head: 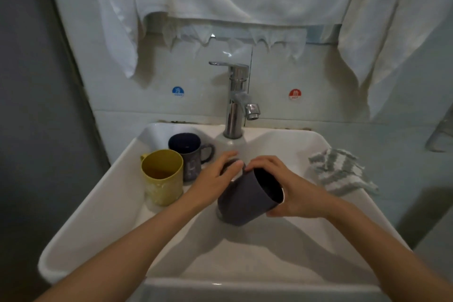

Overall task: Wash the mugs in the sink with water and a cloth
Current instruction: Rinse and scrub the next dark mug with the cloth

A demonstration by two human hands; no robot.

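You hold a dark grey round mug (245, 201) in both hands, just in front of the shiny metal tap (235, 100) and over the white sink (98, 203). The mug is tipped on its side, with its open mouth turned to the right. Your right hand (289, 189) grips the rim, fingers on top and thumb under. Your left hand (215, 176) curls round the bottom end.

No water can be seen coming from the tap. The striped grey and white cloth (340, 169) lies on the sink's edge, to the right of the tap, and no hand touches it.

To the left of the tap stand a yellow mug (163, 176) and a dark blue mug (188, 154), side by side.

So the washing looks only just begun. This mug needs water and the cloth, and the other two mugs wait their turn. I cannot tell if any mug is clean.
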